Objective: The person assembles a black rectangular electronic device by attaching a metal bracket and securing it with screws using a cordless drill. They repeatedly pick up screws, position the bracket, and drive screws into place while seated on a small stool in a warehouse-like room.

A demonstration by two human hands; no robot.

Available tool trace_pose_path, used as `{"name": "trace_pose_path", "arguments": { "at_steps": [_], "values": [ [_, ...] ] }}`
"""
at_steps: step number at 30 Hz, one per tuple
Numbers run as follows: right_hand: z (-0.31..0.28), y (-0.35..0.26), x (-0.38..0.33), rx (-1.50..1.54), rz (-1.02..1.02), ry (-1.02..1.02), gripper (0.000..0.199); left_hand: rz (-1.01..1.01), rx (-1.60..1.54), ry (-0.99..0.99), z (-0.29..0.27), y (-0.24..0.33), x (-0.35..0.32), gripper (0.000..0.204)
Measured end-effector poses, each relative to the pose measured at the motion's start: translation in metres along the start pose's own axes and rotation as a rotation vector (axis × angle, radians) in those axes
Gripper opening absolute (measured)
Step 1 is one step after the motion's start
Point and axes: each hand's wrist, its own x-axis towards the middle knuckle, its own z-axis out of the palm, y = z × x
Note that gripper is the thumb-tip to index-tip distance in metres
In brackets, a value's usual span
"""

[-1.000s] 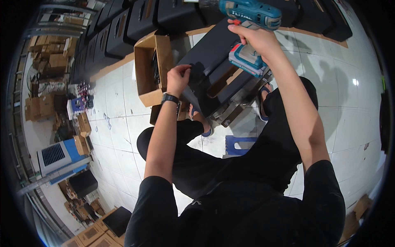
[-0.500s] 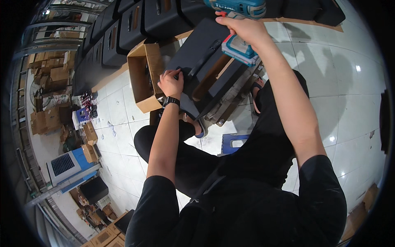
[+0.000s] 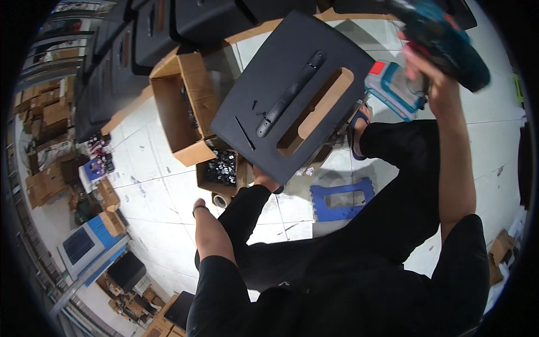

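A black box-shaped cabinet (image 3: 241, 73) stands in front of me, with a long slot showing brown inside. Along its top lies a black strap handle (image 3: 292, 92) with an end cap at each end. A small dark screw (image 3: 254, 105) and a thin black rod (image 3: 244, 133) rest loose near the handle's closer end. My right hand (image 3: 435, 76) grips a teal cordless drill (image 3: 449, 39), held up right of the cabinet and blurred by motion. My left hand (image 3: 199, 204) is off the cabinet, low at the left; its fingers are hidden.
An open cardboard box (image 3: 171, 112) stands left of the cabinet, beside a box of small black parts (image 3: 220, 167). A tape roll (image 3: 222, 200) sits below them. A blue plastic stool (image 3: 342, 213) is between my legs. More black cabinets (image 3: 208, 28) line the back.
My left hand has left the handle's closer end and drawn back toward me. The drill has swung right, away from the cabinet. The view has shifted.
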Motion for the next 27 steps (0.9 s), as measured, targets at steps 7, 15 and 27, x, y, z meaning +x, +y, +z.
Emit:
{"name": "trace_pose_path", "arguments": {
  "at_steps": [7,15,27],
  "values": [
    [0.025,0.002,0.029,0.304,0.125,0.004,0.032,-0.279,-0.424,-0.295,0.168,0.143,-0.065,0.027],
    [0.064,-0.003,0.051,0.245,0.123,-0.069,0.037,-0.365,-0.425,-0.374,0.212,0.165,-0.066,0.024],
    [0.098,0.000,0.051,0.312,0.110,-0.155,0.034,-0.379,-0.489,-0.426,0.211,0.150,-0.051,0.021]
  ]
}}
